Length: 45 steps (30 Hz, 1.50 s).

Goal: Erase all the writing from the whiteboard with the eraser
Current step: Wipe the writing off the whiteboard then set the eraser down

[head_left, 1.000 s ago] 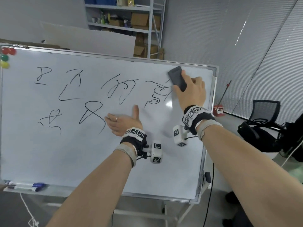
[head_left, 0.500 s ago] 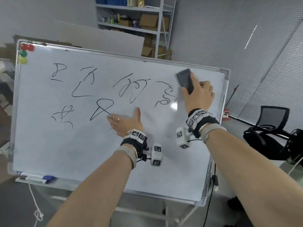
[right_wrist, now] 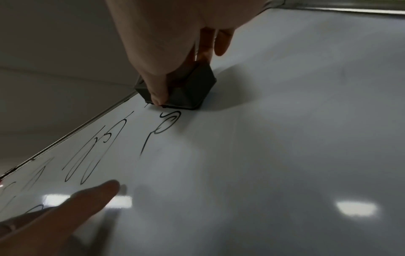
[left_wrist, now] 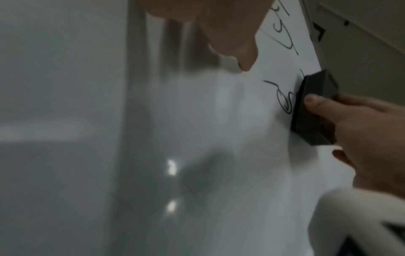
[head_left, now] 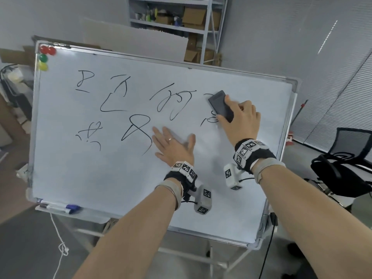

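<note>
The whiteboard (head_left: 124, 178) stands tilted on its stand and fills the middle of the head view, its metal frame running from upper left to lower right. The right hand (head_left: 242, 121) grasps the dark eraser (head_left: 220, 105) in the upper right part of the board, thumb on one long side and fingers curled over the other, and the eraser's flat face lies against the white surface. It sits over the rightmost scribble (head_left: 209, 122), of which only the lower strokes show below the thumb. From the right wrist view the eraser (right_wrist: 188, 90) is touching the board just beside a looped stroke, near the top edge of the frame. The left hand (head_left: 171, 146) is laid flat on the board at the centre, fingers straight and spread, holding nothing, and a ring shows on one finger; its fingertips lie just beside the tail of the large looping figure (head_left: 137, 131). More black writing (head_left: 114, 93) runs across the upper left of the board, untouched. Red, green and yellow magnets (head_left: 44, 58) cluster in the board's upper left corner. On the tray at the lower left lies what looks like a marker with a blue cap (head_left: 71, 207), though it is small and hard to make out. A black chair (head_left: 350, 156) stands at the right edge, and a metal shelf with cardboard boxes (head_left: 181, 15) rises behind the board at the top.
</note>
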Available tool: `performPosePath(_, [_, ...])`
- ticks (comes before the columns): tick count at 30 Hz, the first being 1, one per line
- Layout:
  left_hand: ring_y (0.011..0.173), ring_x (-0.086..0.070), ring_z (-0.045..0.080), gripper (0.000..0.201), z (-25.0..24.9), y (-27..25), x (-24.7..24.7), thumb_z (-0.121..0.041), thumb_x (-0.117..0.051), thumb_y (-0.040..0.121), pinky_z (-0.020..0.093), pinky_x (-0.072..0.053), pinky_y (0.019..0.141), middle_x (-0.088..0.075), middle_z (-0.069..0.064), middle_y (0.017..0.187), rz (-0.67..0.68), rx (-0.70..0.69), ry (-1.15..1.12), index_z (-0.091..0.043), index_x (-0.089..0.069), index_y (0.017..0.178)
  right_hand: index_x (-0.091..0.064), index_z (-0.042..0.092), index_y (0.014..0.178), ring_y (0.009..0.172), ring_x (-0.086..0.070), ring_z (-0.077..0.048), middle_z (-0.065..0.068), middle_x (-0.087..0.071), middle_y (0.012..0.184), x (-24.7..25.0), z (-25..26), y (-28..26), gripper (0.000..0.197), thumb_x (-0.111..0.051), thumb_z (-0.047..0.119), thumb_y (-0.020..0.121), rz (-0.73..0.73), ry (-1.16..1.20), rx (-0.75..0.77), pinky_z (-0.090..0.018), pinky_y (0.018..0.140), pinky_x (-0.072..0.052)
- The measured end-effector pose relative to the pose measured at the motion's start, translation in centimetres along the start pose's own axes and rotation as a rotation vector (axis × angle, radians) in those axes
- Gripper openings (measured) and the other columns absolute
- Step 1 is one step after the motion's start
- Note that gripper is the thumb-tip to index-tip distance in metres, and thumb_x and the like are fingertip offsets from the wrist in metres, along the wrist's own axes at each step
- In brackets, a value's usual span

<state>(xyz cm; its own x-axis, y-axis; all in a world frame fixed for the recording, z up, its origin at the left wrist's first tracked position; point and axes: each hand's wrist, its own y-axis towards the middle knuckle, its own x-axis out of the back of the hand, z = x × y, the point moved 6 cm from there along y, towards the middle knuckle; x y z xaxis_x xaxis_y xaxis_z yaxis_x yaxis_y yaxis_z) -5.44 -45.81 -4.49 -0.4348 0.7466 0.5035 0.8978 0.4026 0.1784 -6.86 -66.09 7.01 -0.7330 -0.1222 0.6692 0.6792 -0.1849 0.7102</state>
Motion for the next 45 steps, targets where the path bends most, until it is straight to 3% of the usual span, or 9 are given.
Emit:
performPosePath(5, [0.156,0.007,0.023,0.108,0.8,-0.6,-1.0,-0.068,-0.057,0.083,0.064,-0.011,0.120,0.011,-0.004,0.168,0.068,-0.015,0.037,-0.023,0.003,0.160,-0.049,0.035,0.140,0.101,-0.049,-0.029,-0.008,-0.051,0.111,0.0,0.3,-0.6,0.060,-0.067,0.049,0.084,-0.025,0.008,-0.016,-0.041,0.091,-0.039])
performPosePath(16, [0.156,0.010,0.021,0.108,0.9,0.0,-0.7,-0.066,-0.058,0.083,0.062,-0.012,0.121,0.012,-0.006,0.168,0.121,-0.002,0.033,-0.024,0.004,0.160,-0.052,0.036,0.138,0.097,-0.051,-0.028,-0.005,-0.053,0.106,-1.1,1.7,-2.4,0.058,-0.067,0.052,0.085,0.035,-0.029,0.109,-0.041,0.088,-0.040])
performPosePath(23, [0.155,0.014,0.021,0.104,0.3,-0.3,-1.3,-0.067,-0.054,0.087,0.063,-0.006,0.121,0.015,-0.007,0.167,0.182,-0.007,-0.044,-0.023,0.006,0.160,-0.046,0.036,0.142,0.102,-0.048,-0.031,-0.010,-0.051,0.115,0.5,-0.9,0.9,0.060,-0.065,0.048,0.087,-0.047,-0.023,-0.144,-0.041,0.089,-0.040])
performPosePath(28, [0.155,0.010,0.021,0.101,0.9,0.7,-0.9,-0.069,-0.051,0.088,0.061,-0.009,0.119,0.011,-0.005,0.168,0.155,-0.020,-0.016,-0.023,0.000,0.160,-0.054,0.033,0.138,0.094,-0.048,-0.028,-0.007,-0.052,0.105,-3.1,2.7,-4.4,0.055,-0.067,0.047,0.086,0.098,0.007,0.196,-0.040,0.082,-0.041])
performPosePath(32, [0.156,0.007,0.021,0.094,1.0,0.9,-0.6,-0.066,-0.049,0.091,0.059,-0.013,0.119,0.008,-0.006,0.168,0.141,-0.025,0.006,-0.025,-0.001,0.160,-0.055,0.035,0.136,0.097,-0.052,-0.029,-0.005,-0.055,0.106,-2.8,2.9,-3.6,0.054,-0.066,0.051,0.086,0.128,-0.063,0.264,-0.042,0.084,-0.040])
performPosePath(36, [0.156,0.009,0.022,0.094,0.2,-0.2,-1.0,-0.051,-0.057,0.093,0.061,-0.015,0.119,0.011,-0.005,0.168,0.171,-0.020,0.046,-0.024,0.003,0.160,-0.048,0.038,0.142,0.102,-0.048,-0.028,-0.007,-0.052,0.111,-1.0,1.2,-0.8,0.059,-0.063,0.053,0.087,0.030,-0.006,0.012,-0.041,0.090,-0.039])
performPosePath(40, [0.155,-0.004,0.024,0.087,0.3,0.0,0.6,-0.035,-0.063,0.092,0.058,-0.020,0.119,0.002,-0.001,0.169,0.046,0.043,-0.031,-0.023,-0.009,0.160,-0.046,0.038,0.144,0.102,-0.047,-0.030,-0.008,-0.051,0.113,0.0,1.8,1.8,0.060,-0.062,0.051,0.087,-0.048,-0.006,-0.026,-0.040,0.087,-0.037])
performPosePath(42, [0.154,-0.009,0.026,0.093,1.4,0.5,2.5,-0.039,-0.067,0.086,0.055,-0.018,0.119,-0.002,0.002,0.168,-0.067,0.126,-0.110,-0.021,-0.013,0.159,-0.045,0.037,0.144,0.101,-0.046,-0.030,-0.009,-0.050,0.113,0.5,2.2,3.0,0.059,-0.062,0.048,0.088,-0.111,0.000,-0.088,-0.039,0.087,-0.036])
performPosePath(45, [0.155,-0.004,0.023,0.113,4.8,1.8,4.6,-0.058,-0.070,0.077,0.061,-0.016,0.119,0.002,0.000,0.168,-0.104,0.313,-0.192,-0.017,-0.005,0.160,-0.046,0.037,0.142,0.101,-0.046,-0.030,-0.009,-0.049,0.112,0.0,4.3,3.4,0.059,-0.063,0.047,0.087,-0.112,0.044,-0.110,-0.039,0.088,-0.037])
